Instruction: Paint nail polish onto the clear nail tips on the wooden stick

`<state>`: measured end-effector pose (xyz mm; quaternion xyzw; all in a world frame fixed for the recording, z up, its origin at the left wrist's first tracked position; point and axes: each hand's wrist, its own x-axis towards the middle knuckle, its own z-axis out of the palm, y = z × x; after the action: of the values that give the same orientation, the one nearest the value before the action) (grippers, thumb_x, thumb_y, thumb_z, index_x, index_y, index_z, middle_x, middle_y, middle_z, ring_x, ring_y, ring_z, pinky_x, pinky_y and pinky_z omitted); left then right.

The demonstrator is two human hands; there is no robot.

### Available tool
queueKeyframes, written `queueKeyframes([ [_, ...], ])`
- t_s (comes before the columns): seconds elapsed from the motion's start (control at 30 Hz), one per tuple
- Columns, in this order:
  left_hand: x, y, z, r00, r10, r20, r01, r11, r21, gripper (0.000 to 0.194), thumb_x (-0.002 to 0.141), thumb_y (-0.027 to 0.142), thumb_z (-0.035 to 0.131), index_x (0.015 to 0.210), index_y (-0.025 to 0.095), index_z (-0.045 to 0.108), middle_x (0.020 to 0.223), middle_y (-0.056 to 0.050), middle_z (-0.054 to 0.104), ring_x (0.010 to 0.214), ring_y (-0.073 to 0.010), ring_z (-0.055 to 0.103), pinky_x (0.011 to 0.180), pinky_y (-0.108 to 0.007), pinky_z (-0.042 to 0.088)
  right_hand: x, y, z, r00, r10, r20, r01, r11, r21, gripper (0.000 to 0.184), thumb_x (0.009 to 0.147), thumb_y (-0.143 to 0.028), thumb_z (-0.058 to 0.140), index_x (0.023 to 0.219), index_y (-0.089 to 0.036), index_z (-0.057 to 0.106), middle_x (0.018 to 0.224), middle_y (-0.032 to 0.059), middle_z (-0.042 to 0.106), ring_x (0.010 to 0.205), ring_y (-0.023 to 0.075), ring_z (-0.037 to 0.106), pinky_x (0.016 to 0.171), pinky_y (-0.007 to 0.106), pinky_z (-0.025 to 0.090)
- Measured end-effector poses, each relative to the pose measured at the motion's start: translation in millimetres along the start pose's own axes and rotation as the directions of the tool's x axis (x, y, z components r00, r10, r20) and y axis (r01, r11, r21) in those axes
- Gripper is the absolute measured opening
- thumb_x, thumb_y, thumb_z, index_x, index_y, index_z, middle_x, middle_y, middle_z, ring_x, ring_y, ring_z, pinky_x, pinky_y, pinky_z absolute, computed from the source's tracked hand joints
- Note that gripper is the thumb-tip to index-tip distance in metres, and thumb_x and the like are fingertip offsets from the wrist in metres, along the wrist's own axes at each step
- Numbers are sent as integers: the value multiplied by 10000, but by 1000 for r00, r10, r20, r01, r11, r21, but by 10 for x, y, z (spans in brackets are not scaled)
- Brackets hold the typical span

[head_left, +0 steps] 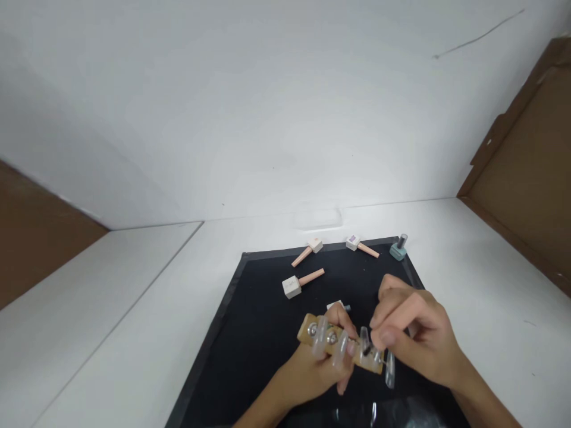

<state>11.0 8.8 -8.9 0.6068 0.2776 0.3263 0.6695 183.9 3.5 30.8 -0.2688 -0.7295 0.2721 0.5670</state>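
Left hand [312,373]: your grip is clamped on the bar [362,359], pale wood with round metal fittings, above the mat [256,339].
Tips [320,337]: clear, glossy, long and curved, standing along the bar.
Right hand [430,339]: your fingers are pinched together on the cap [408,312], a smooth peach stick over the bar's right end; you cannot tell whether it touches a tip.
White bottles [291,287]: boxy; three have slim peach caps and lie tipped over beyond your hands, another is partly hidden by your left.
Teal bottle [398,251]: grey-capped, at the mat's far right corner.
Mat: black, dark-bordered, shiny near you.
Worktop [468,255]: white, smooth.
Room: white wall [267,119], brown cardboard [526,142] either side.
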Motion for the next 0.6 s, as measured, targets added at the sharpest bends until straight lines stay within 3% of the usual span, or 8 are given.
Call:
queueKeyframes([
  [0.07, -1, -19, -6, 1000, -25, 14, 25, 1000, -12, 390, 840, 563, 551, 725, 224, 397, 426, 83, 465, 339, -63, 382, 403, -182, 290, 2, 1, 0, 999, -16, 38, 16, 1000, -5, 201, 909, -212, 604, 715, -227, 552, 646, -32, 698, 496, 101, 518, 553, 291, 427],
  [0.2, 6, -38, -5, 999, -28, 40, 30, 998, -56, 388, 838, 556, 556, 735, 228, 375, 425, 99, 434, 327, -50, 343, 398, -178, 279, 5, -5, 6, 1000, 8, -4, -8, 999, -46, 168, 892, -173, 612, 746, -242, 566, 673, -24, 701, 553, 126, 543, 551, 293, 433],
  [0.3, 9, -40, 2, 999, -19, 50, 22, 998, -65, 389, 848, 556, 544, 733, 232, 363, 444, 88, 456, 332, -52, 344, 391, -180, 270, 10, -18, 10, 998, -10, 58, 12, 1000, -25, 176, 886, -184, 624, 733, -243, 560, 646, -30, 698, 503, 116, 533, 546, 301, 428],
  [0.43, 1, -55, 4, 999, 19, 42, -16, 998, -66, 383, 869, 571, 505, 756, 229, 375, 400, 109, 401, 321, -57, 336, 402, -182, 250, 8, -24, 2, 998, 35, -56, -39, 997, -61, 167, 911, -191, 595, 755, -252, 577, 669, -9, 689, 573, 144, 551, 539, 298, 434],
  [0.6, 2, -126, 3, 993, 113, 27, -107, 982, -153, 332, 893, 493, 528, 769, 216, 393, 402, 118, 403, 301, -37, 345, 395, -154, 213, -24, -15, 4, 999, 48, -2, -48, 999, 14, 187, 929, -258, 584, 743, -243, 583, 671, -7, 691, 577, 138, 547, 539, 285, 438],
])
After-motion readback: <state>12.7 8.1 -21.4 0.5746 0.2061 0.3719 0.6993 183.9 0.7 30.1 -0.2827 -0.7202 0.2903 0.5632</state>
